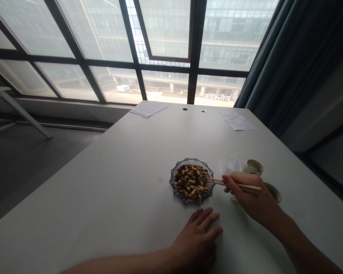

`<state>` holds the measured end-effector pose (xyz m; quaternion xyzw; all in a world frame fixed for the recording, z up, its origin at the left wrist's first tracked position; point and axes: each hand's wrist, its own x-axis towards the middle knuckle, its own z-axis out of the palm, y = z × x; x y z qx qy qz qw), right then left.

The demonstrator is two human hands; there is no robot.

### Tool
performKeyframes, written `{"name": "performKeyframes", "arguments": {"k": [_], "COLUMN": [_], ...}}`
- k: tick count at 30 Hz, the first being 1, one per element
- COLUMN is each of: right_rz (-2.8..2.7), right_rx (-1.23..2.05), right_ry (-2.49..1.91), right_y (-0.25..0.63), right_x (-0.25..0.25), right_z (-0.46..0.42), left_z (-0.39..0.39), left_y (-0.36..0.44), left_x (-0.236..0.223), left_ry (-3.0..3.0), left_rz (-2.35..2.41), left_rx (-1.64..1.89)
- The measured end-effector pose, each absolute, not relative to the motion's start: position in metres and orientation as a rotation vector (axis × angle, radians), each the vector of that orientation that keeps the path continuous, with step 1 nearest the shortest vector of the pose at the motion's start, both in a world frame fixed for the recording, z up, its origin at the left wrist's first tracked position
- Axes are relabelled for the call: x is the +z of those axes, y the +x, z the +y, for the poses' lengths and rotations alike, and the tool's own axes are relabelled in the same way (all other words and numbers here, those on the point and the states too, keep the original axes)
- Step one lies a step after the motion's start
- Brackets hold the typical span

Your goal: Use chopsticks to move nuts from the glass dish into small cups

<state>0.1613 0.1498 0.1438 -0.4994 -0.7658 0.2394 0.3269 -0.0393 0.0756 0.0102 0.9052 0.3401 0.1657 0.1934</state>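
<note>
A scalloped glass bowl [173, 187] stands on the white table, filled with mixed nuts and seeds [191, 182]. My right hand [247, 192] is closed around a pair of chopsticks [217, 182], whose tips reach over the bowl's right rim to the edge of the nuts. Whether a nut is between the tips is too small to tell. My left hand [198, 236] lies palm down on the table just in front of the bowl, fingers spread and holding nothing. Behind my right hand are a clear plastic cup [231, 166] and a small beige cup [254, 166].
Another beige cup [273, 192] is partly hidden by my right hand. Paper sheets [149, 109] lie at the table's far left, with more papers [238, 121] at the far right. Beyond the white table [117, 182] are large windows, and a dark curtain [270, 57] hangs right.
</note>
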Motion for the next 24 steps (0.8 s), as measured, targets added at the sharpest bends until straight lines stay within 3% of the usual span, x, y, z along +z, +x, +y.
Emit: {"name": "performKeyframes", "arguments": {"k": [6, 14, 20, 24], "right_rz": [-2.021, -1.966, -2.180, -2.036], "right_rx": [0.852, 0.582, 0.733, 0.632], "right_ry": [-1.193, -1.295, -1.170, -1.188], "right_y": [0.153, 0.167, 0.159, 0.163], "right_x": [0.135, 0.146, 0.145, 0.146], "right_z": [0.154, 0.152, 0.150, 0.153], "left_z": [0.076, 0.076, 0.075, 0.075], "left_y": [-0.039, -0.040, -0.039, -0.039], "left_x": [0.011, 0.013, 0.010, 0.011], "left_ry": [2.545, 2.534, 2.533, 2.535], "left_rz": [0.958, 0.946, 0.973, 0.960], "left_rx": [0.465, 0.455, 0.479, 0.466]}}
